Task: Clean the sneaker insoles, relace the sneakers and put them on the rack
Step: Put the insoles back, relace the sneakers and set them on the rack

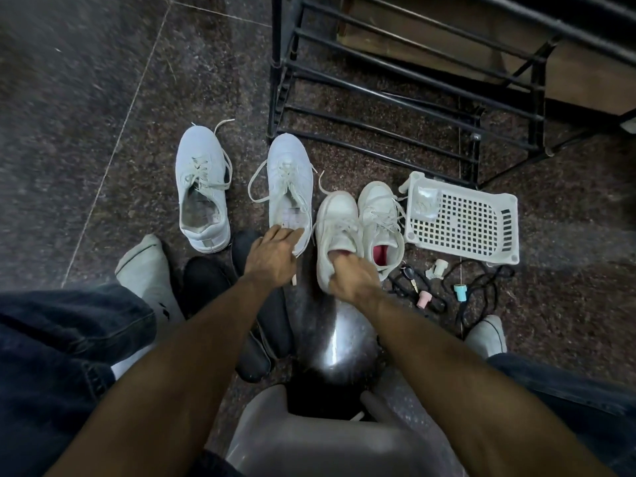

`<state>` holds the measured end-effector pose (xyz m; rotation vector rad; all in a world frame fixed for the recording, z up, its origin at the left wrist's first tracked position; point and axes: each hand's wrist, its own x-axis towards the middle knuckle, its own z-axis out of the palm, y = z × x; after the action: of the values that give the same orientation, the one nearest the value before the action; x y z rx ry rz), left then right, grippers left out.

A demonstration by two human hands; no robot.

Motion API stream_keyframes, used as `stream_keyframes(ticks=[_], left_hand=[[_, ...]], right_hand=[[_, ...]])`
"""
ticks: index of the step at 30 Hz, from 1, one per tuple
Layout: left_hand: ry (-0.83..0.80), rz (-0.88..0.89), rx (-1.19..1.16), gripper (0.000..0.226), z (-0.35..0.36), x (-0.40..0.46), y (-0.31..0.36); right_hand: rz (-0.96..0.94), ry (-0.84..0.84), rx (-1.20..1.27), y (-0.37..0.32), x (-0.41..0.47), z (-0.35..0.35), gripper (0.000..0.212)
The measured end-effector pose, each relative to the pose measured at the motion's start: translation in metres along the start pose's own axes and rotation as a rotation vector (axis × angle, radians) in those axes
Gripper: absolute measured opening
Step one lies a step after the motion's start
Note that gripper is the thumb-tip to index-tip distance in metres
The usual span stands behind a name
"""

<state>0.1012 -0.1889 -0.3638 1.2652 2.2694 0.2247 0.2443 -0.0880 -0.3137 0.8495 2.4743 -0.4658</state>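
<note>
Right hand (351, 278) grips the cream sneaker (335, 228) heel, fingers inside, probably reaching the insole; left hand (273, 254) rests flat on the adjacent white sneaker (289, 173).

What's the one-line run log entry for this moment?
left hand: rests on heel of second sneaker | right hand: grips third sneaker at collar | rack: no shoes visible

Sneaker gripped by right hand (347, 282): off-white sneaker (335, 232), matt leather-look upper, woven cloth laces. Neighbour just right of grip: same finish, pink cloth lining (382, 256). Left hand (272, 256) on pale canvas-look sneaker (289, 173). Basket (463, 223) right of grip: white perforated plastic. Rack (378, 98): black painted metal bars. Floor (86, 98): polished speckled granite, glossy. Stool (309, 438): smooth grey plastic.
</note>
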Motion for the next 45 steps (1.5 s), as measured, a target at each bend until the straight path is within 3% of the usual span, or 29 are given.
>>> stream_keyframes(ticks=[5,7,9,11,14,18,21,25,27,29,32,34,37,40,42,45], left_hand=[[0.040,0.018,-0.176,0.062,0.011,0.003,-0.003],[0.160,-0.034,-0.358,0.058,0.012,-0.002,-0.005],[0.371,-0.184,-0.495,0.053,0.014,-0.008,-0.006],[0.481,-0.442,-0.494,0.046,0.015,-0.015,-0.007],[0.292,-0.788,-0.444,0.044,0.017,-0.026,-0.017],[0.030,-0.939,-0.580,0.057,0.024,-0.032,-0.032],[0.008,-0.957,-0.584,0.061,0.027,-0.031,-0.032],[0.042,-1.011,-0.697,0.048,0.031,-0.032,-0.035],[0.048,-1.013,-0.875,0.041,0.033,-0.036,-0.032],[0.016,-0.999,-1.114,0.025,0.034,-0.044,-0.021],[-0.151,-0.920,-1.277,0.022,0.029,-0.057,-0.001],[-0.219,-0.858,-1.306,0.024,0.022,-0.063,0.006],[-0.261,-0.752,-1.291,0.019,0.009,-0.060,0.011],[-0.233,-0.625,-1.271,0.018,0.000,-0.052,0.016],[-0.021,-0.472,-1.189,0.015,0.003,-0.043,0.016],[0.363,-0.235,-0.544,0.029,0.003,-0.030,0.009]], right_hand=[[0.119,0.065,-0.024,0.006,0.040,-0.032,0.040],[0.097,0.099,-0.025,0.006,0.044,-0.034,0.040],[0.040,0.173,-0.021,0.006,0.037,-0.027,0.038],[-0.018,0.277,0.030,0.006,0.024,-0.010,0.035],[-0.080,0.341,0.137,0.008,0.003,0.029,0.026],[-0.025,0.078,0.226,0.003,-0.024,0.068,0.025],[0.006,-0.032,0.232,0.000,-0.038,0.081,0.027],[0.120,-0.122,0.292,-0.002,-0.041,0.080,0.028],[0.181,-0.149,0.436,-0.003,-0.040,0.076,0.037],[0.157,-0.159,0.539,-0.003,-0.040,0.073,0.069],[0.125,-0.234,0.451,-0.009,-0.041,0.067,0.112],[0.110,-0.256,0.392,-0.013,-0.045,0.066,0.125],[0.167,-0.171,0.402,-0.016,-0.049,0.067,0.123],[0.237,-0.043,0.459,-0.014,-0.050,0.068,0.098],[0.272,0.017,0.519,-0.009,-0.052,0.064,0.080],[0.337,0.089,0.581,0.002,-0.055,0.056,0.075]])
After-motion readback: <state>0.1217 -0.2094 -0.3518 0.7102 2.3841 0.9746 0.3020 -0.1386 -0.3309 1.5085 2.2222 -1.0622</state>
